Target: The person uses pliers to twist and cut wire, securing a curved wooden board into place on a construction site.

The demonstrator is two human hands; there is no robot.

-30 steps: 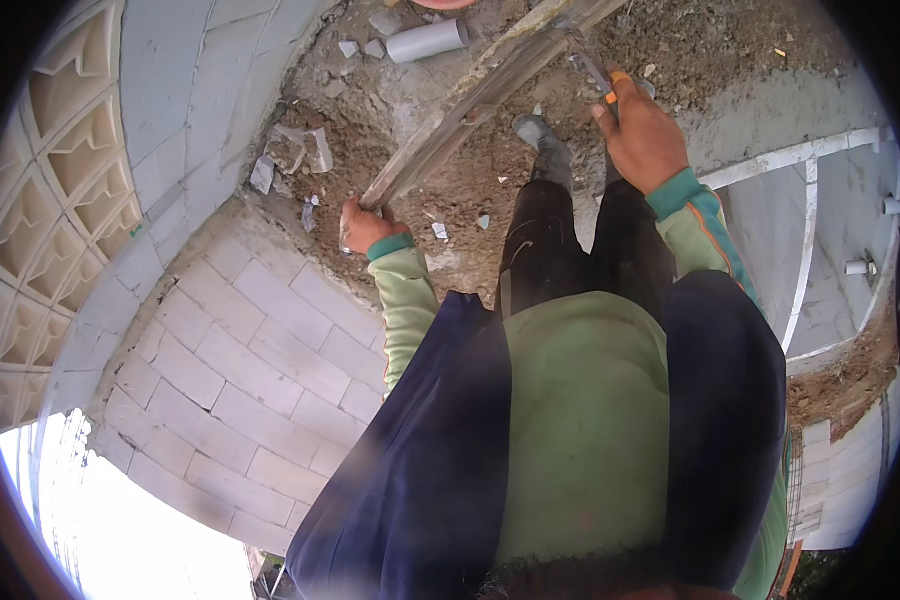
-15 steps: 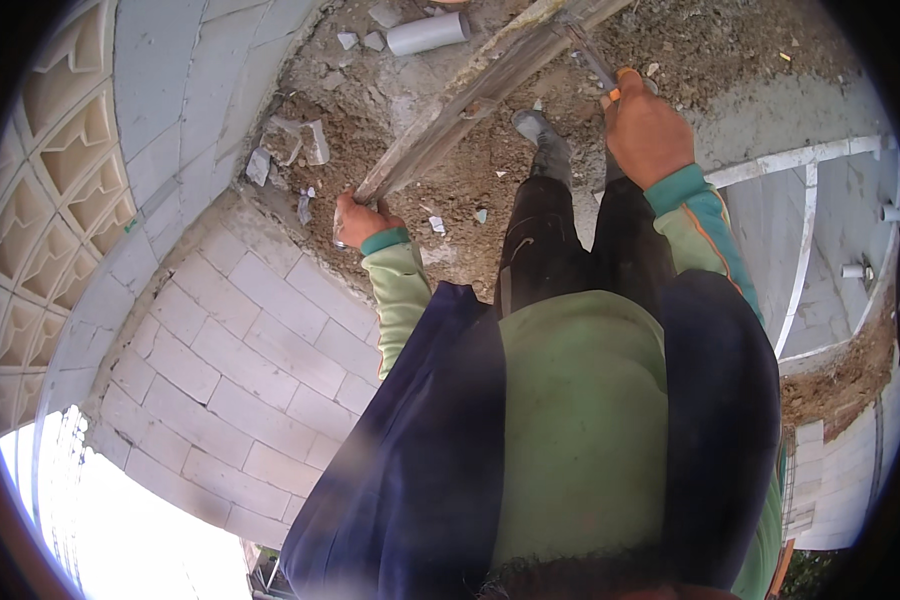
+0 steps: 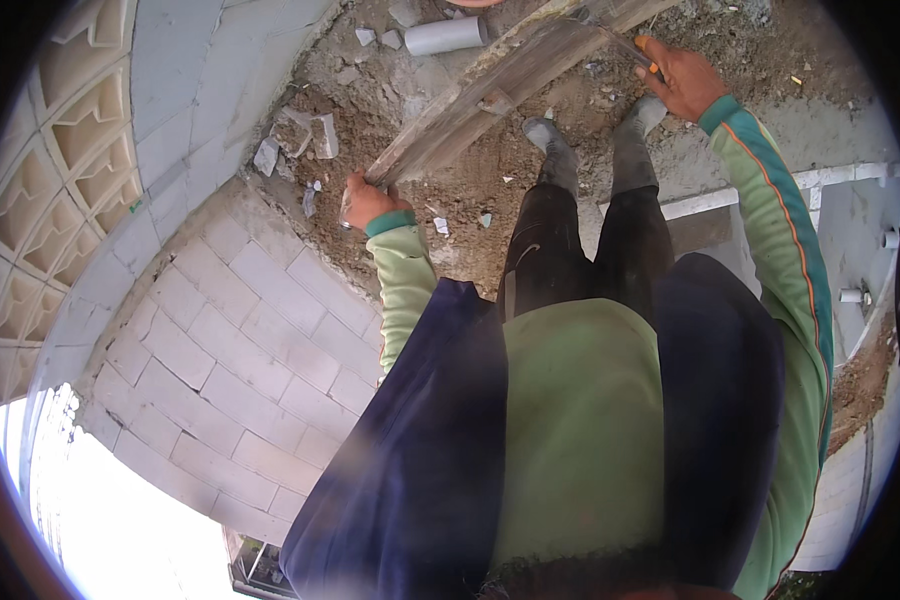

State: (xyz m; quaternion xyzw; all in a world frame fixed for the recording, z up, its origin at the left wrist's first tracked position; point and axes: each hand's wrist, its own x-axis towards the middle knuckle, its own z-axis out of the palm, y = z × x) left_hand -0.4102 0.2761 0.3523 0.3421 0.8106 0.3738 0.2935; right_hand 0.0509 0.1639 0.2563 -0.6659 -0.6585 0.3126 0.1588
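Note:
My left hand (image 3: 372,203) is closed around the lower end of a rough, weathered wooden plank (image 3: 450,130). The plank slants up and to the right, past the top of the view; a small wood block (image 3: 495,101) sticks to its side. A small shiny piece shows by the left fingers, too little to name. In my right hand (image 3: 688,82) is what looks like a hammer (image 3: 628,46), with a slim dark metal shaft and an orange-and-black handle. Its far end lies against the plank's upper part and is hard to make out.
My grey boots (image 3: 560,155) stand on rough soil with rubble. A white pipe piece (image 3: 446,36) and broken block chunks (image 3: 325,135) lie beyond the plank. A pale block wall (image 3: 240,340) rises on the left; a concrete-edged recess (image 3: 850,230) with pipe stubs is on the right.
My right hand has moved right and slightly up with the tool, and that arm is stretched further out. The left hand and plank end sit slightly further right and up in view.

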